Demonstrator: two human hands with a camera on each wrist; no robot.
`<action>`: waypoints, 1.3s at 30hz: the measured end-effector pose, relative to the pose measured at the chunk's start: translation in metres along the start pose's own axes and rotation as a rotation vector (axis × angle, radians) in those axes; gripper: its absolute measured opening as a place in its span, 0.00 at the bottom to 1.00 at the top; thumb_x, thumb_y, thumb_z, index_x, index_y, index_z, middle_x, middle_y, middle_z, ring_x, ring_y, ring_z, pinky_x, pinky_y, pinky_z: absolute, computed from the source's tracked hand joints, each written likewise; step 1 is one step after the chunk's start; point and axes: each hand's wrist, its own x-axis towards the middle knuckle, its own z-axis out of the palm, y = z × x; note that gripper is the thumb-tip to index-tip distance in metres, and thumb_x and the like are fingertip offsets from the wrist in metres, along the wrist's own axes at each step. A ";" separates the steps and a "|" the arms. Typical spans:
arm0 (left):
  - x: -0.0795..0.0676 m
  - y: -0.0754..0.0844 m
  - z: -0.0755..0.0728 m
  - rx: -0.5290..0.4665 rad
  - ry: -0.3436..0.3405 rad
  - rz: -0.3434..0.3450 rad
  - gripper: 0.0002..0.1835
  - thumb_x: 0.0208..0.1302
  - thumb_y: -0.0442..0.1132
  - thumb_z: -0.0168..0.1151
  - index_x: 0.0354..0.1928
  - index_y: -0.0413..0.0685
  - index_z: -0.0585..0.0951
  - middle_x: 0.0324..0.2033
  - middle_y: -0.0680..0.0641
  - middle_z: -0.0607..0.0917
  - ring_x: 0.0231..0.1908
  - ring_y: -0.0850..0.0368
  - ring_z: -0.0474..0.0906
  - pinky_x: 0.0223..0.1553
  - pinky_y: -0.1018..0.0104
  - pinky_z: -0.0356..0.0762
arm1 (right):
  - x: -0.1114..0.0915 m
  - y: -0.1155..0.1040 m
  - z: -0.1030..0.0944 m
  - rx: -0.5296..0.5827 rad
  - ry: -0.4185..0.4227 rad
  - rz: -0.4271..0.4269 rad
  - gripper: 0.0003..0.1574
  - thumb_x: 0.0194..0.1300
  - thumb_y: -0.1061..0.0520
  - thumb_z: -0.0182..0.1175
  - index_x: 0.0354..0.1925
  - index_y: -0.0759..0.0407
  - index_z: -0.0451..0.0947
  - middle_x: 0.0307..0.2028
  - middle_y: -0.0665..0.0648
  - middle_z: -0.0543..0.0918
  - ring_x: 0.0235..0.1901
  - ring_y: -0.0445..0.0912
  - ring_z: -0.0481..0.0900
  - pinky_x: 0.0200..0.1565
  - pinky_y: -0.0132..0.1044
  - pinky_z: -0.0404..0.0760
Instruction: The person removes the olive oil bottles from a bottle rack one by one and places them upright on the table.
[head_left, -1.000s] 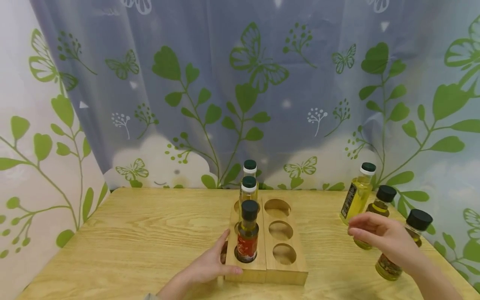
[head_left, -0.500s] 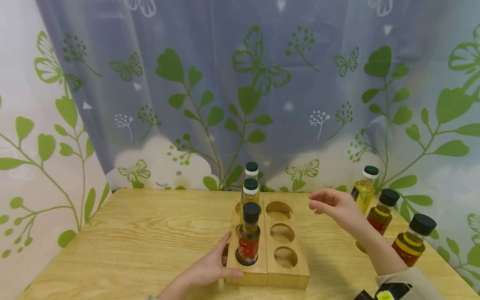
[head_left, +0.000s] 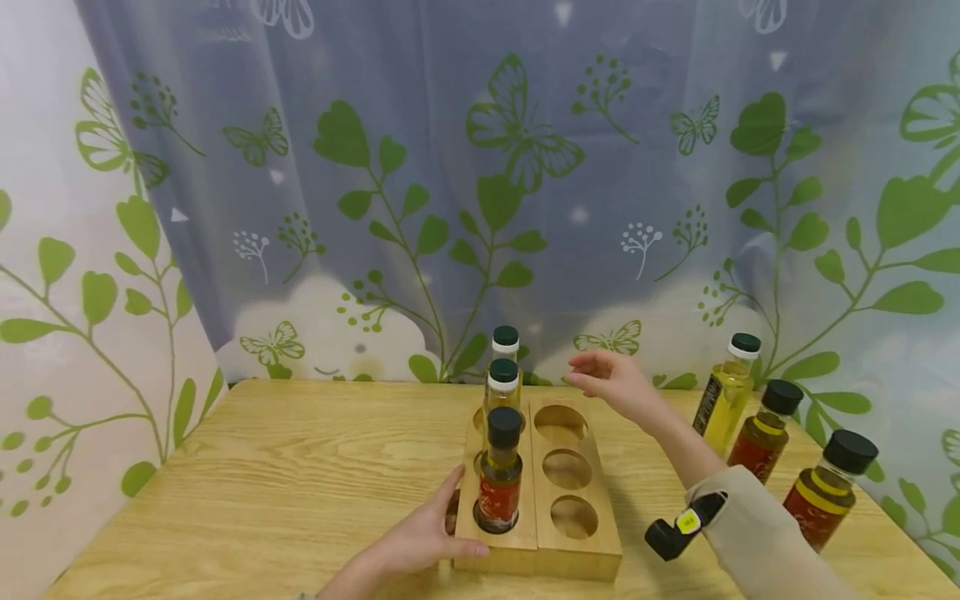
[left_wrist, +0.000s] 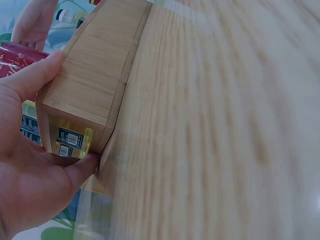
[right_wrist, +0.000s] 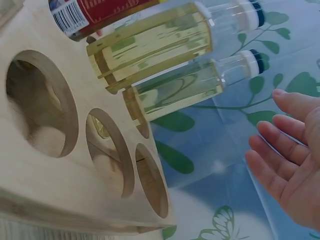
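Observation:
My left hand (head_left: 416,533) grips the near left corner of a wooden bottle rack (head_left: 577,565), thumb on its front and fingers at its side. The rack has two rows of round holes. In its left row stand a dark-capped bottle with a red label (head_left: 498,492) and two green-capped bottles of yellow oil, one nearer (head_left: 502,387) and one farther (head_left: 506,340). All the right row's holes have nothing in them. Behind that row, my right hand (head_left: 618,387) hovers with loosely bent fingers. In the right wrist view the hand (right_wrist: 290,155) holds nothing, apart from the green-capped bottles.
On the table's right stand a green-capped yellow oil bottle (head_left: 726,400) and two black-capped bottles with red labels, one in the middle (head_left: 759,442) and one nearest (head_left: 819,504). The right forearm reaches past them. A patterned curtain (head_left: 420,167) hangs behind the wooden table (head_left: 262,475).
My right hand has moved left and away from me, from beside the bottles on the right to behind the rack's right row. The left hand has kept its grip on the rack.

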 end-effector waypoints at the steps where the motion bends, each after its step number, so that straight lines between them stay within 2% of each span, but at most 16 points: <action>1: 0.000 0.000 0.000 -0.001 0.001 0.002 0.60 0.50 0.47 0.72 0.71 0.36 0.38 0.61 0.27 0.63 0.59 0.37 0.64 0.58 0.43 0.60 | 0.004 0.000 0.003 -0.010 -0.002 -0.010 0.23 0.64 0.55 0.60 0.52 0.69 0.72 0.44 0.64 0.79 0.43 0.54 0.78 0.41 0.41 0.79; 8: -0.001 0.000 0.000 0.021 0.008 -0.007 0.60 0.49 0.49 0.72 0.71 0.37 0.39 0.62 0.28 0.62 0.60 0.37 0.64 0.58 0.42 0.59 | 0.023 0.006 0.020 -0.049 -0.045 -0.024 0.24 0.63 0.56 0.60 0.54 0.68 0.71 0.43 0.62 0.79 0.45 0.54 0.77 0.45 0.44 0.77; 13: -0.001 0.002 0.000 0.035 0.009 -0.006 0.61 0.49 0.50 0.72 0.71 0.37 0.39 0.63 0.28 0.60 0.61 0.37 0.62 0.59 0.42 0.58 | 0.031 0.005 0.031 -0.054 -0.089 -0.008 0.30 0.63 0.55 0.60 0.58 0.69 0.67 0.48 0.64 0.77 0.49 0.56 0.74 0.50 0.48 0.73; 19: -0.001 0.002 0.000 0.017 0.008 0.004 0.60 0.50 0.48 0.72 0.71 0.35 0.38 0.62 0.28 0.64 0.59 0.38 0.65 0.58 0.43 0.60 | 0.038 0.007 0.047 -0.049 -0.135 -0.004 0.36 0.62 0.54 0.61 0.61 0.71 0.63 0.54 0.69 0.72 0.54 0.60 0.69 0.55 0.53 0.67; 24: -0.001 0.000 0.000 0.036 0.009 0.000 0.60 0.50 0.50 0.71 0.71 0.36 0.39 0.64 0.27 0.58 0.61 0.36 0.60 0.59 0.42 0.58 | 0.041 0.009 0.060 -0.037 -0.141 -0.015 0.34 0.62 0.60 0.60 0.61 0.74 0.61 0.52 0.70 0.72 0.54 0.61 0.69 0.55 0.53 0.67; 31: 0.000 -0.002 0.000 -0.009 -0.009 -0.007 0.59 0.51 0.48 0.71 0.71 0.37 0.38 0.62 0.27 0.61 0.61 0.37 0.62 0.58 0.43 0.60 | 0.046 0.013 0.072 -0.023 -0.180 -0.023 0.32 0.59 0.63 0.57 0.60 0.74 0.63 0.50 0.68 0.75 0.51 0.59 0.72 0.52 0.51 0.71; 39: -0.001 0.000 0.000 0.017 -0.002 -0.005 0.59 0.51 0.49 0.71 0.71 0.38 0.39 0.64 0.26 0.58 0.62 0.35 0.58 0.58 0.41 0.58 | 0.049 0.013 0.080 -0.055 -0.138 0.006 0.33 0.56 0.67 0.57 0.59 0.73 0.63 0.50 0.68 0.76 0.51 0.58 0.74 0.52 0.50 0.72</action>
